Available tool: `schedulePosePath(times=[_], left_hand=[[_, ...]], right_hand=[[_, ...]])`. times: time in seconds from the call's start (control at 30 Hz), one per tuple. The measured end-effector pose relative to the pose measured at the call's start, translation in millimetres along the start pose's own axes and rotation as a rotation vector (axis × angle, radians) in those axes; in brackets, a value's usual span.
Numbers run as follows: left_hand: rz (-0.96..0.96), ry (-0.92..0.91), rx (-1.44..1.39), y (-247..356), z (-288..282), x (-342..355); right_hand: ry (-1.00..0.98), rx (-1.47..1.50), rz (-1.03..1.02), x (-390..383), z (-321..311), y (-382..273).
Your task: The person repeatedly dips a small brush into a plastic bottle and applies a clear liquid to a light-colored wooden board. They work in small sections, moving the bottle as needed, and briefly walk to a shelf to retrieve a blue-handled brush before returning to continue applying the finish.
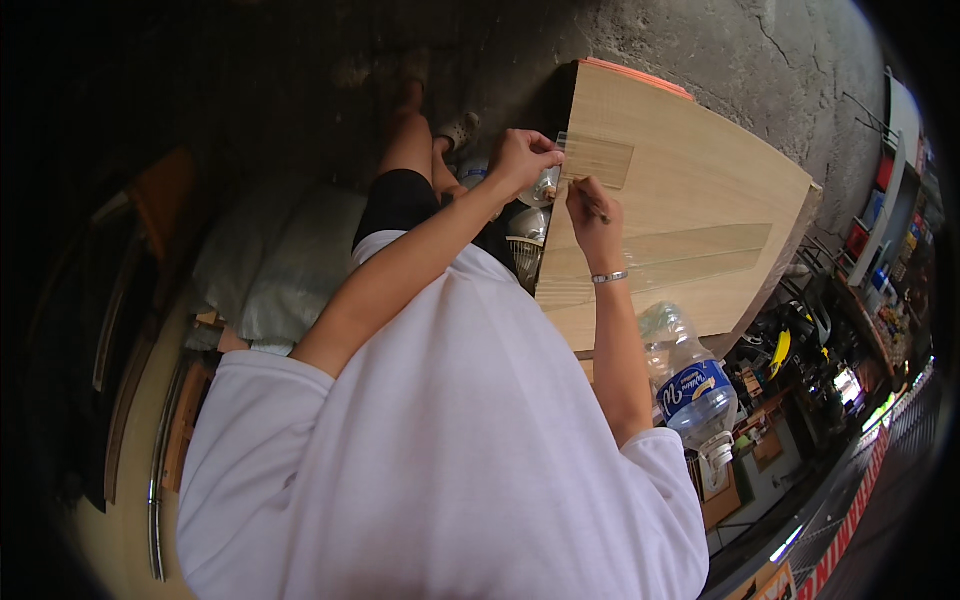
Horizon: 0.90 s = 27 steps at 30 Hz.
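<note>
My left hand [522,160] pinches the left end of a short clear rectangular strip [605,162], glass or plastic, lying at the left edge of a pale wooden board [690,150]. Just below it, my right hand [597,222] is closed around a slim dark pen-like tool [594,206]; its tip is too small to make out. A metal-banded bracelet circles that wrist. Longer clear strips [700,250] lie on the board to the right of my right wrist.
A large clear plastic bottle [700,385] with a blue label lies beside my right forearm. Other clear containers [530,225] stand left of the board. Cluttered shelves [885,260] line the far right. Grey plastic-wrapped goods [270,250] sit at the left, near wooden panels.
</note>
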<state>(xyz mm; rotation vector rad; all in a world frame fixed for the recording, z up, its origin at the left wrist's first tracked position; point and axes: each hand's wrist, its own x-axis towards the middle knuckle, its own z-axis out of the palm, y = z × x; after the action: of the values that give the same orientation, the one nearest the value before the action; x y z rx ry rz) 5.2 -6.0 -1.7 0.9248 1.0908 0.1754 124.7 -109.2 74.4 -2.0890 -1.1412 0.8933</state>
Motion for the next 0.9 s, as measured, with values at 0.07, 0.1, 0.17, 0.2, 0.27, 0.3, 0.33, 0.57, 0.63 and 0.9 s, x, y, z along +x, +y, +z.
schedulePosePath(times=[0.07,0.1,0.17,0.2,0.27,0.3,0.33,0.57,0.63,0.9], left_hand=[[0.015,-0.019,-0.074,2.2,-7.3,-3.1],[0.003,-0.035,-0.103,0.5,-11.7,-7.0],[0.007,-0.043,-0.060,-3.8,-22.2,-11.0],[0.028,-0.040,-0.049,-6.1,-25.7,-8.8],[-0.005,-0.024,-0.043,-11.7,-31.7,-3.3],[-0.040,-0.020,-0.040,-15.5,-35.0,-3.1],[-0.042,-0.019,-0.095,-20.0,-42.1,-5.8],[-0.027,-0.035,-0.091,-15.6,-30.2,-10.9],[-0.040,0.024,-0.024,-7.0,-12.8,-11.1],[0.024,0.244,0.166,7.0,15.5,-15.0]], right_hand=[[0.170,0.245,0.105,3.1,3.2,6.4],[0.170,0.381,0.141,11.8,-0.7,12.1],[0.225,0.624,0.098,30.5,8.0,21.5],[0.243,0.651,0.120,34.1,12.5,25.0],[0.261,0.709,0.156,40.1,21.9,30.2],[0.276,0.722,0.149,40.3,26.0,31.3],[0.278,0.730,0.151,39.3,27.5,32.4],[0.318,0.861,0.146,37.5,14.5,26.5],[0.351,0.704,0.148,36.1,2.6,22.5],[0.148,0.050,0.003,45.5,-8.9,10.6]])
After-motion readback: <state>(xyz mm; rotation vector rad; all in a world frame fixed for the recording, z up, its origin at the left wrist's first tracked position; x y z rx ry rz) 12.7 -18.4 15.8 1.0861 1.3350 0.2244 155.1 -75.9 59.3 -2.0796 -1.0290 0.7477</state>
